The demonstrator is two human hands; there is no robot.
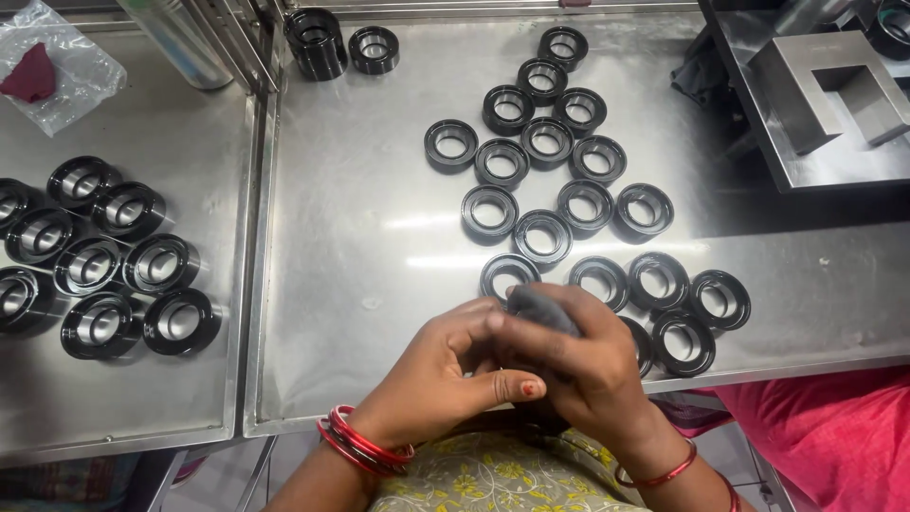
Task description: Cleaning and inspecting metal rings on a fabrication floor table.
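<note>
Head view: at the bottom centre of the frame, both hands meet over the near edge of a brushed steel table. The right hand is closed around a dark grey cloth, soft and matte, bunched over something it hides. The left hand curls in beside it, fingers bent against the cloth, thumb stretched across below; I cannot tell whether it clamps anything. Red bangles ring the left wrist.

Glossy black rings with bright metal bores lie flat in a loose cluster across the centre and right of the table. More rings fill a steel tray at the left. A clear plastic bag lies upper left; a grey metal block with a square cut-out sits upper right.
</note>
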